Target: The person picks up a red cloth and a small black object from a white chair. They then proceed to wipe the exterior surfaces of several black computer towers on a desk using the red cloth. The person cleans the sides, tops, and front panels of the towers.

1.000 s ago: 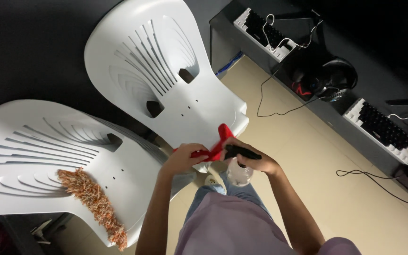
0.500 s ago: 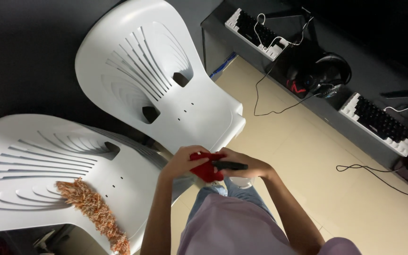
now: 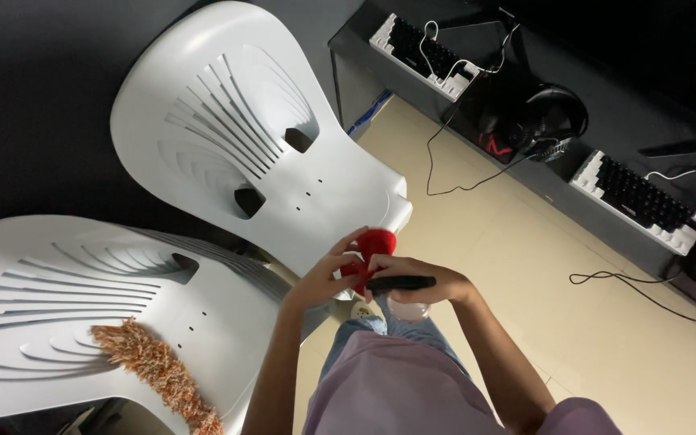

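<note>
Both hands meet in front of my lap. My left hand point(image 3: 322, 278) pinches a bunched red cloth point(image 3: 374, 244). My right hand point(image 3: 428, 283) also touches the cloth and grips the black top point(image 3: 400, 283) of a small clear bottle point(image 3: 409, 311), which hangs below its fingers. The cloth is held just off the front edge of the nearer white plastic chair point(image 3: 283, 169). Much of the bottle is hidden by my right hand.
A second white plastic chair point(image 3: 58, 298) stands at the left with a fuzzy orange and white cloth point(image 3: 159, 372) on its seat. A dark desk point(image 3: 638, 137) at the right carries two keyboards point(image 3: 420, 47), headphones point(image 3: 553, 117) and trailing cables over a beige tiled floor point(image 3: 541, 274).
The red cloth, held up long and loose a second ago, is now gathered into a tight bunch between both hands. The hands stay close together.
</note>
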